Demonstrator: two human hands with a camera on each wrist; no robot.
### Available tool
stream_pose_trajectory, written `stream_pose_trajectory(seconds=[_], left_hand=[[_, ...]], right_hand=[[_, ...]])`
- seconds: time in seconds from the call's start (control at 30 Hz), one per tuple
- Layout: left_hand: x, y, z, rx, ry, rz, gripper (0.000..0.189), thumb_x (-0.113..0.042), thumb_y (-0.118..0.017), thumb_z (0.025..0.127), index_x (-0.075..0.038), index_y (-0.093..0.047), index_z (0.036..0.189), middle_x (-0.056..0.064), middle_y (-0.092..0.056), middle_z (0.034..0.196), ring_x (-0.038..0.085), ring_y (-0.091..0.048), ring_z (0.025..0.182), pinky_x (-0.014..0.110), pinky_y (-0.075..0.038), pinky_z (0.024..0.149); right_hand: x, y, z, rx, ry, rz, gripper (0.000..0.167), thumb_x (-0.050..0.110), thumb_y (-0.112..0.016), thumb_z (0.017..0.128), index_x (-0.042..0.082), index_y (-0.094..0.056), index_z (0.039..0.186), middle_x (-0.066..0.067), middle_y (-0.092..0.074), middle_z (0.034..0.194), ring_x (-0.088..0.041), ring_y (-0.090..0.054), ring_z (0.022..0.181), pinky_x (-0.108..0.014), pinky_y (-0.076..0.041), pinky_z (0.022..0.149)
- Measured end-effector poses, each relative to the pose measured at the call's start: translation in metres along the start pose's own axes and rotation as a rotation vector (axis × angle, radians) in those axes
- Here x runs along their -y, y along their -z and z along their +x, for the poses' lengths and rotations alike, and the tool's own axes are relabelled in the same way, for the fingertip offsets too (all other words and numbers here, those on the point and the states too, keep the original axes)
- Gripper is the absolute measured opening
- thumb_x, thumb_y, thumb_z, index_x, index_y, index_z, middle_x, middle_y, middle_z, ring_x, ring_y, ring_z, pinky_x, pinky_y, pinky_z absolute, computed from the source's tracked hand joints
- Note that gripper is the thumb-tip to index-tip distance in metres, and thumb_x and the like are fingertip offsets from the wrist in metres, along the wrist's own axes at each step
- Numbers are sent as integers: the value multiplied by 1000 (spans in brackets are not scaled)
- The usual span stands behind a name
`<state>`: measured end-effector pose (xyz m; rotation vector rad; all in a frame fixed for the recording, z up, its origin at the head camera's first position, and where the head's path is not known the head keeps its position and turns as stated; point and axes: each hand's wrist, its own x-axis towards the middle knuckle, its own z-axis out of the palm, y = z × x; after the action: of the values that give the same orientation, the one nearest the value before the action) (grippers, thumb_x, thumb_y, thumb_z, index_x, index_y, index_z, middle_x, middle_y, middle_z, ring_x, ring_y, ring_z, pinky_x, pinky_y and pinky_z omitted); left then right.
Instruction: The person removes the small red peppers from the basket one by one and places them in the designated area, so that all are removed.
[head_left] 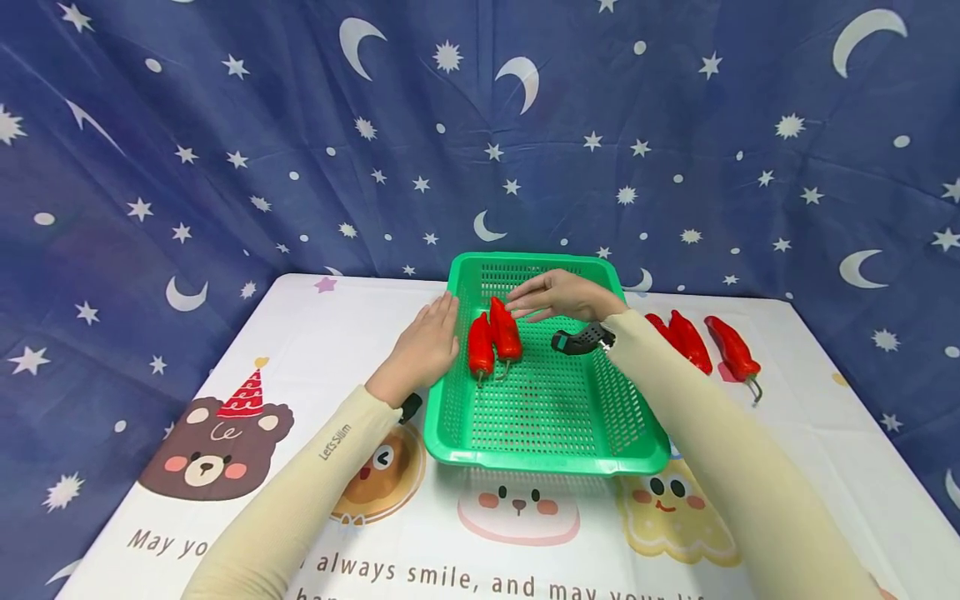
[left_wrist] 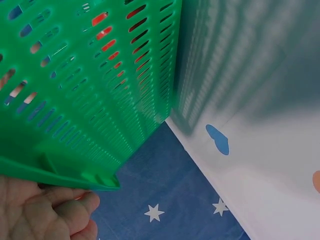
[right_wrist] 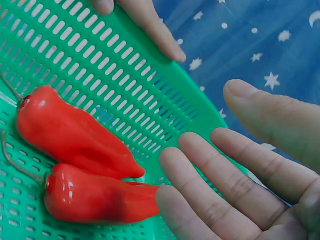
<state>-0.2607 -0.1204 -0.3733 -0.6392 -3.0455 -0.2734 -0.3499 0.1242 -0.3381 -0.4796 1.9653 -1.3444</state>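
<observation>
Two red peppers (right_wrist: pixel 82 132) with thin stems lie side by side inside a green plastic basket (head_left: pixel 540 465), toward its left wall. My left hand (head_left: pixel 423 350) holds the basket's left rim. Its thumb lies over the inner side, and the left wrist view has its bent fingers (left_wrist: pixel 75 212) against the rim from outside. Over the basket hovers my right hand (head_left: pixel 562 296), fingers spread and nothing gripped. Its fingertips are beside the tip of the nearer pepper (head_left: pixel 506 329); whether they touch it I cannot tell.
On the table right of the basket lie several more red peppers (head_left: pixel 733 346), some partly hidden by my right sleeve. A white cloth (head_left: pixel 360 317) with cartoon prints covers the table. Behind it hangs a blue curtain (head_left: pixel 420 150) with moons and stars.
</observation>
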Motion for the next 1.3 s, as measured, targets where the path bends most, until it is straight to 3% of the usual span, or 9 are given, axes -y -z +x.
stream_pose_trajectory(seconds=[0.27,0.4,0.63,0.8,1.07,1.3], left_hand=[[0,-1,2,3,-4,46,58,-19,-33,97,8,-19,146,22,-17,155,32,-15,146,42,-13,120],[-1,0,3,-6,-4,79,58,-18,-34,96,8,-22,146,22,-20,155,33,-17,145,42,-14,120],[-3,4,4,14,-33,103,56,-15,-33,95,7,-23,146,21,-21,155,32,-17,145,42,-14,120],[-2,5,5,42,-80,129,56,-16,-35,96,5,-24,146,19,-19,156,30,-16,146,40,-14,120],[2,5,4,68,-110,98,61,-17,-38,93,6,-22,147,19,-17,156,32,-14,146,41,-13,120],[0,8,6,136,-70,73,77,-28,-51,91,5,-13,149,19,-8,158,31,-7,147,42,-11,121]], right_hand=[[-14,-2,19,-36,-27,120,46,6,-47,97,-7,-38,140,-23,-44,142,-38,-45,129,-49,-35,109],[-17,-3,21,-63,-31,159,42,3,-41,98,-5,-40,139,-23,-43,143,-37,-45,129,-48,-35,110],[-28,0,22,-98,-61,206,44,2,-43,97,-6,-38,140,-24,-42,143,-36,-47,128,-48,-36,110],[-33,0,24,-110,-61,186,43,4,-43,98,-6,-38,140,-24,-42,143,-34,-48,128,-46,-39,108],[-34,-4,25,-156,-103,156,44,3,-46,97,-6,-40,139,-23,-43,142,-35,-47,128,-43,-42,105],[-37,-4,26,-204,-133,122,47,7,-53,94,-6,-42,138,-21,-43,143,-34,-48,128,-41,-44,104]])
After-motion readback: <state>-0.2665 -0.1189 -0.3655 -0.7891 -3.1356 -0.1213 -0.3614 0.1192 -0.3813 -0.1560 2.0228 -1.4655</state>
